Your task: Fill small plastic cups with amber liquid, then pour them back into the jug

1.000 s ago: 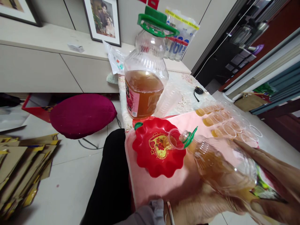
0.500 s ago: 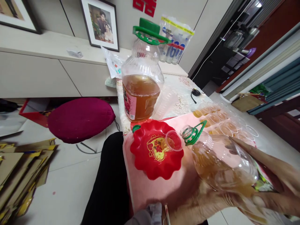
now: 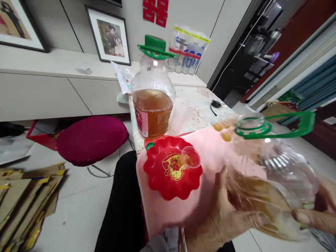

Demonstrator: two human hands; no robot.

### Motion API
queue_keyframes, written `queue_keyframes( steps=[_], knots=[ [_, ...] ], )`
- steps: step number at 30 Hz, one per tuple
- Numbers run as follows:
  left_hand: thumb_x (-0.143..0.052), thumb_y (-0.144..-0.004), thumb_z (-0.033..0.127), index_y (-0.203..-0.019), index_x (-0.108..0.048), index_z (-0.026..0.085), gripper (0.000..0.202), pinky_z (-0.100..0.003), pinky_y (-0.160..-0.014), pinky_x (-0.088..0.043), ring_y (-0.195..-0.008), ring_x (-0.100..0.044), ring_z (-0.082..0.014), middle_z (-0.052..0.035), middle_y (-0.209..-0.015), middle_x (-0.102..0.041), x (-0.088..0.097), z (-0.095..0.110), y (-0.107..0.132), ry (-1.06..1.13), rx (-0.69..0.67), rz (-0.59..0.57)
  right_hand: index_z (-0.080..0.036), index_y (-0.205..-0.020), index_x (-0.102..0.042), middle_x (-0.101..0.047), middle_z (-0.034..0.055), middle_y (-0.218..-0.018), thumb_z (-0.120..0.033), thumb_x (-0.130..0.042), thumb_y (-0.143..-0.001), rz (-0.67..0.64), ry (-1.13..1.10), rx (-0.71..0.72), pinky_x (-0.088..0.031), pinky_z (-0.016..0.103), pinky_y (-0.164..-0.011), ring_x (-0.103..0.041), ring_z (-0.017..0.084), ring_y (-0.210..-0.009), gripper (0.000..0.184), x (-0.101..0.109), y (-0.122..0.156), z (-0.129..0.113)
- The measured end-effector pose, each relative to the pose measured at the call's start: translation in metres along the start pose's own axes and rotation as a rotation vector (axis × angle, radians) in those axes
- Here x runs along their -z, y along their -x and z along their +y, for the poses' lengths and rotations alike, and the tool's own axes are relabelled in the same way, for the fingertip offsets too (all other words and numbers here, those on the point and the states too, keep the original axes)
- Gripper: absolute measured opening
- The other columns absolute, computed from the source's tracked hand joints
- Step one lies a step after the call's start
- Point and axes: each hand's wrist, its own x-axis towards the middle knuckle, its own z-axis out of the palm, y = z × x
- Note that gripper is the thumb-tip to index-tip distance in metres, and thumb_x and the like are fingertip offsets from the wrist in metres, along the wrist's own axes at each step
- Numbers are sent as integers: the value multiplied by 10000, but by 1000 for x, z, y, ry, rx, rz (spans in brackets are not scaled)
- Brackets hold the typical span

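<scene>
Uncapped bottle (image 3: 262, 192), two-handed grip.
Left hand (image 3: 225, 217) and right hand (image 3: 320, 218) hold it tilted; part-filled cup (image 3: 190, 157) in red dish (image 3: 168, 189).

Room lies between red dish (image 3: 160, 182) and bottle (image 3: 265, 190); a jug (image 3: 153, 112) blocks beyond the dish.

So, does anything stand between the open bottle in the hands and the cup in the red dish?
Nothing visible blocks the bottle from the cup; the other filled cups stand farther back on the pink mat.
</scene>
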Motion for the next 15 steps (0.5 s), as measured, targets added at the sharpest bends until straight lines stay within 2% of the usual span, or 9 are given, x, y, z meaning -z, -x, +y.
queue_keyframes(
  steps=[3,6,9,11,13,15],
  knots=[
    [-912,-735,547,-1563,-399,266,1014,-530,-1097,-611,-1322,-670,-344,-176,-1472,-635,-1,-17,-2,50,-70,31,-289,-1508,-598,-700,147,-1374,-512,-890,-596,92,-125,9,-694,408,-773,-740,429,-1121,984,-10,-3,-9],
    [-860,-811,481,-1509,-444,244,847,-439,-1002,-662,-1193,-720,-278,-153,-1342,-688,4,-28,-4,-114,-283,152,-273,-1413,-684,-732,176,-1286,-426,-937,-567,193,-230,59,-683,396,-689,-759,428,-1045,897,-25,-12,-17],
    [-820,-838,383,-1524,-437,244,798,-484,-1113,-604,-1316,-643,-296,-153,-1429,-614,11,-30,-1,-536,-422,312,-280,-1412,-679,-685,170,-1380,-420,-957,-557,254,-371,74,-677,456,-794,-713,447,-1169,910,-40,-25,-16],
    [-735,-898,362,-1581,-366,241,786,-513,-1201,-532,-1439,-543,-311,-166,-1541,-515,13,-27,2,-800,-450,355,-298,-1453,-641,-661,155,-1422,-448,-982,-548,299,-459,105,-649,516,-928,-670,450,-1256,979,-49,-37,-12],
    [-627,-954,354,-1617,-304,220,749,-449,-1227,-510,-1504,-478,-284,-165,-1596,-454,12,-25,5,-938,-503,375,-311,-1461,-630,-679,148,-1391,-484,-1010,-529,349,-545,144,-611,570,-1006,-658,453,-1275,1021,-59,-50,-8],
    [-562,-956,295,-1629,-288,188,735,-351,-1235,-494,-1535,-442,-240,-153,-1628,-425,8,-26,9,-1003,-556,398,-308,-1425,-654,-706,148,-1337,-489,-1020,-521,400,-621,186,-601,594,-1010,-678,450,-1235,992,-70,-65,-5]
  ],
)
